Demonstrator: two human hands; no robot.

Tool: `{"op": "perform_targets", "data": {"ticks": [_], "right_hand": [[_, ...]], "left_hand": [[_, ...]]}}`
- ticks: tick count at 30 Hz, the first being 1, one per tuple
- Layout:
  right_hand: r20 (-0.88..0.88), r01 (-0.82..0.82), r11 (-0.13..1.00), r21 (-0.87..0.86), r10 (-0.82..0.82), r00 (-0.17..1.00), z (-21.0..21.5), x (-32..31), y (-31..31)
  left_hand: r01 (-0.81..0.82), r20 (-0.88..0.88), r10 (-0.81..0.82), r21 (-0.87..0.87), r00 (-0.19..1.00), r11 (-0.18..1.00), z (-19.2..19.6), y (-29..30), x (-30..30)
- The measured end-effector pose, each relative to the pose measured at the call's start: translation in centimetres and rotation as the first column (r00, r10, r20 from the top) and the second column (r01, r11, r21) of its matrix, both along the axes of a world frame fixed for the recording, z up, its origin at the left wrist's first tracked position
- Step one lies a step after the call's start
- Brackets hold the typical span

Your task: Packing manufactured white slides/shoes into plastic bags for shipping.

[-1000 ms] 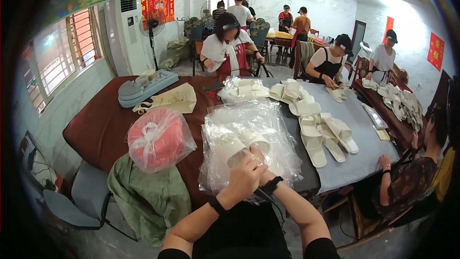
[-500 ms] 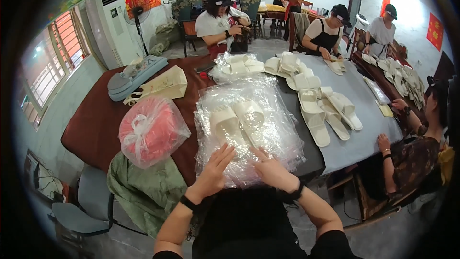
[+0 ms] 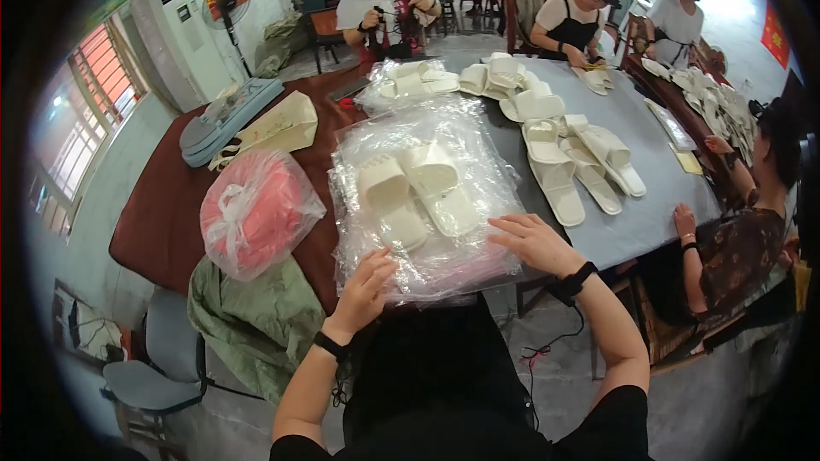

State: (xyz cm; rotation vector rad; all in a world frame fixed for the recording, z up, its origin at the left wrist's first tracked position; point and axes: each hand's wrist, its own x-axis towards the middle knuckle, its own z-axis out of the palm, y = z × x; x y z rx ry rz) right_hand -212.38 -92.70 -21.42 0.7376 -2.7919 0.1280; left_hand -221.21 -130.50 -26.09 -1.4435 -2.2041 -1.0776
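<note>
A pair of cream open-toed slippers (image 3: 444, 196) lies side by side on a thick stack of clear plastic bags (image 3: 487, 162) in front of me. Glare keeps me from telling whether plastic covers them. At the near left of the stack, my left hand (image 3: 367, 286) has its fingers stretched toward the slipper soles, loosely bent. My right hand (image 3: 540, 244) is open over the stack's right side, fingers extended to the left, beside the right slipper. Neither hand appears to hold anything.
More cream slippers (image 3: 559, 175) spread over the grey tabletop (image 3: 641, 222) to the right. A pink bundle in clear plastic (image 3: 260, 213), a cream bag (image 3: 282, 125) and a blue-grey case (image 3: 224, 124) lie left. Several people work around the tables; one sits close at right (image 3: 743, 222).
My hands have moved apart, the right one going right and up, the left slightly left and down. The slippers show more plainly between them. My view has shifted.
</note>
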Motion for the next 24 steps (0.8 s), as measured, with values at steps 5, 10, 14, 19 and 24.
{"op": "perform_targets", "data": {"ticks": [5,10,14,19,24], "right_hand": [[0.130,0.004,0.985,-0.173,0.019,0.991,0.7,0.0,0.6],[0.251,0.082,0.869,-0.487,0.049,0.967,0.0,-1.2,1.1],[0.383,0.352,0.636,-0.687,-0.095,0.919,0.8,-2.9,-0.6],[0.253,0.372,0.589,-0.717,-0.276,0.927,-1.7,-6.2,-0.8],[0.417,0.596,0.529,-0.604,-0.427,0.802,-1.8,-8.3,-2.0]], "left_hand": [[0.013,0.013,-0.014,0.057,1.000,0.998,0.7,-1.6,-0.7],[-0.049,0.342,0.009,0.108,0.940,0.993,0.8,-2.4,-1.1],[-0.252,0.555,0.024,0.339,0.832,0.906,-0.8,-0.9,-0.8],[-0.528,0.760,0.176,0.246,0.625,0.813,-1.0,0.9,-2.0],[-0.567,0.693,0.298,0.191,0.656,0.801,-1.4,0.9,-2.6]]}}
